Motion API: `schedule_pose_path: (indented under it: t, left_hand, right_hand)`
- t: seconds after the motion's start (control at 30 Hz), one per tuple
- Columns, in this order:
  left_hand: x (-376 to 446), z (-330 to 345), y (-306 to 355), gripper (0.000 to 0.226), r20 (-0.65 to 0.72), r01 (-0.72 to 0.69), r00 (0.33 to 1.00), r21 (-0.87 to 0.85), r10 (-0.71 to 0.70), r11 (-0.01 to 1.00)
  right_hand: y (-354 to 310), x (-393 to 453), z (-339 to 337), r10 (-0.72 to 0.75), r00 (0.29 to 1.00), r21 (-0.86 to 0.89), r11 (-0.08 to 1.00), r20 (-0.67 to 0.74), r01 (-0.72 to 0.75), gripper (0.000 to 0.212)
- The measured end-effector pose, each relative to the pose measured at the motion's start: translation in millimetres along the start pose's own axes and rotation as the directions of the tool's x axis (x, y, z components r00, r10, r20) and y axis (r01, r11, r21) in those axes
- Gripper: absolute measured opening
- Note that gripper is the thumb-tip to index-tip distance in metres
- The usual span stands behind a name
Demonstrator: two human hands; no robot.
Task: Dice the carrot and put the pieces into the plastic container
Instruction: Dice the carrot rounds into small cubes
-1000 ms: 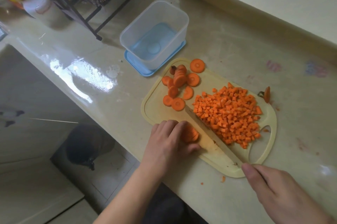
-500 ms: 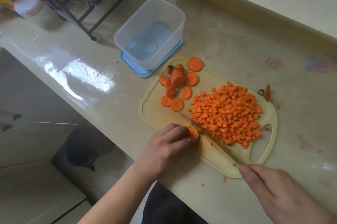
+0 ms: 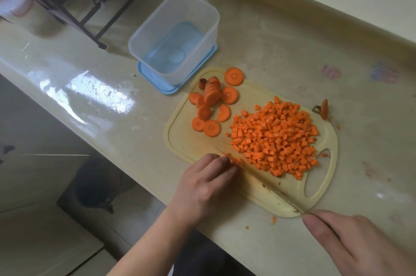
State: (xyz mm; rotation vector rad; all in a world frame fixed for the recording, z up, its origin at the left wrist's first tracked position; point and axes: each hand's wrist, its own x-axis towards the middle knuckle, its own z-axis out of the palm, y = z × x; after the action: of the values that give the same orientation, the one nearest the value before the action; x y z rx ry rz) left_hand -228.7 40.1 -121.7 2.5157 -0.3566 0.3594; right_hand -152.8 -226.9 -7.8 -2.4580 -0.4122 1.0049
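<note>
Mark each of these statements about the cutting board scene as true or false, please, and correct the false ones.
1. The plastic container already holds diced carrot. False: no carrot is in it.
2. The pile of diced carrot lies on the cutting board. True.
3. The right hand holds the knife. True.
4. All the carrot slices are diced. False: several round slices remain near the board's far end.
5. The left hand rests on the container. False: it holds a small carrot piece on the board, against the blade.
</note>
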Motion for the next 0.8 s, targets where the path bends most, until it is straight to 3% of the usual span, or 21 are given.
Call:
schedule_pose_path:
  t: [0.13, 0.33, 0.57, 0.8]
  left_hand:
    - [0, 1, -1, 0.035, 0.001, 0.008, 1.0, -0.02, -0.008, 1.0]
    - [3, 1, 1, 0.029, -0.037, 0.009, 0.999, -0.024, -0.01, 1.0]
    - [3, 0, 5, 0.032, -0.05, 0.051, 0.997, -0.019, -0.052, 0.999]
    - [-4, -4, 7, 0.031, -0.099, 0.05, 0.994, -0.016, -0.051, 0.999]
  right_hand:
    - [-1, 14, 3, -0.04, 0.998, -0.037, 0.998, 0.044, 0.042, 0.1]
    - [-4, 26, 12, -0.087, 0.996, -0.068, 0.994, 0.001, 0.087, 0.076]
    - [5, 16, 15, -0.062, 0.995, 0.085, 0.994, -0.083, 0.069, 0.09]
    - [-1, 3, 16, -0.077, 0.996, 0.027, 0.997, -0.036, 0.078, 0.097]
